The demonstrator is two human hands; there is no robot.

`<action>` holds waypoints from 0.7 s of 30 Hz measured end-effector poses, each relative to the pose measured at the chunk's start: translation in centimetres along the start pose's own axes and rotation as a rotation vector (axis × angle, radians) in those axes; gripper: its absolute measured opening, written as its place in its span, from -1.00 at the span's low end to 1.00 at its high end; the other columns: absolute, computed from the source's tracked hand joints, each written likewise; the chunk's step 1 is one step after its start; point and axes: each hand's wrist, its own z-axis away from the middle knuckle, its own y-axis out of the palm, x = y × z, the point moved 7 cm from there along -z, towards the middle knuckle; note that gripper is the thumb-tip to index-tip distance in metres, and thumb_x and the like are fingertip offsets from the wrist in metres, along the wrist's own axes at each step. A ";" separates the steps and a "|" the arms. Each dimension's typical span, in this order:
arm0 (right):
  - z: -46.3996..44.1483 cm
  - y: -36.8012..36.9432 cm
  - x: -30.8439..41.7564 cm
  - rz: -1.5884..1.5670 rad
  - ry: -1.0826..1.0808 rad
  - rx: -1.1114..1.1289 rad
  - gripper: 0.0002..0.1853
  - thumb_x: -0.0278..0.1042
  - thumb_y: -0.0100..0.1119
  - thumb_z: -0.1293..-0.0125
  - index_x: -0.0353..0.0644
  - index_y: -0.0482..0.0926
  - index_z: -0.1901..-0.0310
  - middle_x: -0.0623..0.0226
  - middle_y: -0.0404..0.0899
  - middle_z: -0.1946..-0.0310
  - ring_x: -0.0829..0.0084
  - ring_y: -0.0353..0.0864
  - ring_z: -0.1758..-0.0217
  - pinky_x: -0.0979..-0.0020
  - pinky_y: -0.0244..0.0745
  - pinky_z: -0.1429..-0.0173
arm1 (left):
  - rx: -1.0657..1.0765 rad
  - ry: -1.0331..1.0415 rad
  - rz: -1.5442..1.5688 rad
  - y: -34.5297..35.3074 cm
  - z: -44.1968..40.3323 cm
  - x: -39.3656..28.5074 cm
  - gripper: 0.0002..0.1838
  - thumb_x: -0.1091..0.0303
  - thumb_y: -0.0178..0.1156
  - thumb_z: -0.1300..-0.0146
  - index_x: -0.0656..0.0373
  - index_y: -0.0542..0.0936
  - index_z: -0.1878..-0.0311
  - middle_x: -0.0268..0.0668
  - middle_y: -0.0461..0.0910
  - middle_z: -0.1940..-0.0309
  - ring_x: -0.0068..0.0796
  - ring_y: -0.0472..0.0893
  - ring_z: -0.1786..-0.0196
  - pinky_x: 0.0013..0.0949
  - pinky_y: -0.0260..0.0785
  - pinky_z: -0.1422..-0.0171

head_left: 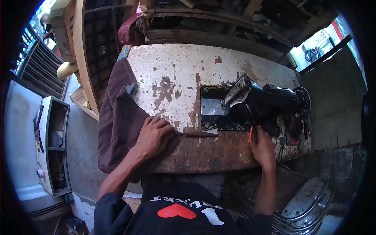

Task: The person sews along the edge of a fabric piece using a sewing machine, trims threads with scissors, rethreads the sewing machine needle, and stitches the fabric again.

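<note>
The left hand (154, 135) grips brown cloth (117, 117) at the bench's (203, 154) near left, the right hand (263, 148) a red-handled tool (251, 134); the cloth's overhanging weight could drag it off if that left grip loosened.

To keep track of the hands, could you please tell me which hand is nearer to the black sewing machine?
The right hand: it is at the near edge of the sewing machine, with a red handle. The left hand is farther left, on the brown cloth.
</note>
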 end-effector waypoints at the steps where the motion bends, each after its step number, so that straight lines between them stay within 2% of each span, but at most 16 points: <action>1: -0.2 0.0 -0.4 0.007 -0.001 -0.014 -0.33 -0.49 0.33 -0.30 -0.36 0.41 -0.45 -0.29 0.41 -0.39 -0.34 0.48 -0.36 -0.04 0.41 -0.48 | 0.046 -0.033 0.061 0.2 -0.6 0.8 -0.77 0.31 0.34 -0.33 0.09 0.72 -0.01 -0.21 0.66 0.13 -0.22 0.62 -0.14 -0.01 0.33 -0.39; 2: -0.6 -0.2 -1.0 0.005 0.051 -0.034 -0.36 -0.42 0.33 -0.32 -0.30 0.43 -0.43 -0.28 0.45 -0.33 -0.30 0.51 -0.32 -0.07 0.44 -0.42 | 0.009 -0.031 0.219 -0.2 -1.0 1.5 -0.79 0.27 0.33 -0.37 0.17 0.71 0.05 -0.08 0.65 0.27 -0.16 0.67 0.05 -0.04 0.42 -0.19; 3: -1.0 -0.2 -1.3 0.003 0.097 -0.048 -0.39 -0.36 0.34 -0.33 -0.25 0.46 -0.41 -0.26 0.49 -0.27 -0.25 0.54 -0.28 -0.11 0.47 -0.36 | -0.013 -0.036 0.222 -1.0 -1.4 1.5 -0.79 0.27 0.33 -0.37 0.17 0.71 0.05 -0.08 0.65 0.27 -0.16 0.67 0.05 -0.04 0.42 -0.19; 5: -1.4 0.6 -1.6 0.124 0.126 -0.028 -0.32 -0.33 0.42 -0.26 -0.23 0.45 -0.42 -0.25 0.55 -0.19 -0.29 0.57 -0.24 -0.13 0.53 -0.28 | 0.162 -0.444 0.516 -1.0 -1.5 3.2 -0.72 0.18 0.31 -0.43 0.24 0.70 0.07 0.00 0.63 0.39 -0.10 0.65 0.28 -0.08 0.44 0.05; 6: -1.8 0.4 -1.4 0.095 0.096 -0.037 -0.29 -0.34 0.44 -0.23 -0.23 0.45 -0.42 -0.19 0.60 -0.11 -0.22 0.63 -0.15 -0.07 0.57 -0.23 | 0.220 -0.414 0.453 -1.5 -1.9 3.3 -0.66 0.12 0.31 -0.46 0.28 0.69 0.10 0.05 0.62 0.44 -0.11 0.59 0.39 -0.12 0.42 0.20; 8: -0.8 0.3 -1.2 0.065 0.078 -0.042 -0.27 -0.35 0.46 -0.19 -0.24 0.45 -0.42 -0.13 0.64 -0.03 -0.14 0.70 -0.06 -0.01 0.61 -0.18 | 0.245 -0.421 0.459 -0.7 -1.9 3.7 -0.66 0.11 0.31 -0.46 0.27 0.71 0.12 -0.01 0.61 0.47 -0.19 0.58 0.39 -0.13 0.42 0.19; 10: 0.5 0.4 -0.7 -0.386 0.265 -0.014 -0.25 -0.41 0.42 -0.17 -0.23 0.43 -0.44 0.07 0.68 0.12 0.18 0.76 0.13 0.21 0.67 0.00 | 0.254 -0.421 0.456 -0.1 -2.5 4.4 -0.66 0.11 0.31 -0.46 0.26 0.72 0.13 -0.06 0.60 0.49 -0.28 0.57 0.40 -0.14 0.42 0.18; 11: 2.1 1.2 0.2 -0.727 0.250 -0.032 -0.28 -0.51 0.31 -0.22 -0.20 0.41 -0.46 0.24 0.66 0.17 0.42 0.72 0.23 0.42 0.64 0.13 | 0.220 -0.472 0.581 0.4 -2.2 4.7 -0.66 0.11 0.31 -0.46 0.27 0.73 0.16 -0.16 0.59 0.52 -0.39 0.55 0.40 -0.17 0.40 0.21; 12: 3.9 1.3 2.9 -0.950 0.256 -0.017 -0.31 -0.56 0.27 -0.28 -0.16 0.38 -0.48 0.33 0.63 0.23 0.47 0.70 0.32 0.47 0.63 0.24 | 0.192 -0.525 0.707 0.8 -1.8 4.9 -0.65 0.11 0.31 -0.47 0.28 0.74 0.19 -0.26 0.58 0.55 -0.50 0.53 0.40 -0.20 0.37 0.24; 13: 5.9 2.1 6.0 -1.239 0.312 0.066 -0.39 -0.57 0.28 -0.34 -0.13 0.41 -0.42 0.37 0.60 0.26 0.52 0.65 0.42 0.47 0.61 0.35 | 0.193 -0.527 0.707 1.0 -1.8 5.0 -0.65 0.11 0.31 -0.47 0.28 0.74 0.19 -0.26 0.58 0.55 -0.50 0.53 0.40 -0.20 0.37 0.24; 14: 7.6 3.0 9.2 -1.347 0.328 0.172 -0.50 -0.47 0.32 -0.42 -0.09 0.44 -0.35 0.38 0.57 0.26 0.59 0.59 0.47 0.50 0.56 0.43 | 0.192 -0.574 0.791 1.2 -1.8 5.2 -0.66 0.12 0.32 -0.46 0.26 0.75 0.20 -0.36 0.56 0.56 -0.58 0.48 0.42 -0.24 0.32 0.28; 15: 9.4 5.5 11.1 -1.639 0.408 0.302 -0.62 -0.34 0.29 -0.50 -0.12 0.47 -0.27 0.40 0.55 0.30 0.61 0.55 0.49 0.51 0.53 0.46 | 0.191 -0.620 0.873 1.5 -1.8 5.4 -0.67 0.12 0.33 -0.46 0.25 0.77 0.21 -0.46 0.54 0.56 -0.67 0.44 0.43 -0.29 0.27 0.32; 16: 11.0 8.6 12.7 -1.632 0.202 0.400 -0.59 -0.20 0.18 -0.61 -0.17 0.46 -0.35 0.42 0.53 0.35 0.59 0.52 0.48 0.49 0.50 0.45 | 0.191 -0.618 0.868 1.7 -2.0 5.6 -0.67 0.12 0.33 -0.46 0.25 0.77 0.21 -0.46 0.54 0.56 -0.67 0.44 0.43 -0.29 0.27 0.32; 17: 12.3 7.8 16.6 -1.623 0.321 0.517 -0.50 -0.10 0.06 -0.69 -0.23 0.40 -0.47 0.42 0.51 0.39 0.58 0.51 0.47 0.48 0.48 0.41 | 0.195 -0.642 0.958 2.1 -2.0 5.7 -0.71 0.17 0.33 -0.46 0.22 0.78 0.23 -0.53 0.56 0.55 -0.73 0.41 0.45 -0.39 0.23 0.34; 18: 12.6 9.8 18.2 -1.763 0.229 0.618 -0.40 0.00 -0.01 -0.71 -0.23 0.32 -0.56 0.40 0.51 0.39 0.59 0.51 0.45 0.50 0.47 0.36 | 0.201 -0.671 1.048 2.6 -1.8 5.7 -0.74 0.21 0.34 -0.46 0.20 0.78 0.25 -0.60 0.58 0.53 -0.80 0.38 0.48 -0.50 0.19 0.35; 21: 10.2 10.3 21.1 -1.635 0.179 0.622 -0.33 0.11 -0.10 -0.72 -0.29 0.29 -0.56 0.34 0.53 0.42 0.56 0.52 0.45 0.49 0.47 0.32 | 0.237 -0.677 1.012 2.8 -1.6 5.3 -0.76 0.23 0.34 -0.45 0.23 0.79 0.23 -0.56 0.64 0.49 -0.80 0.41 0.46 -0.50 0.21 0.35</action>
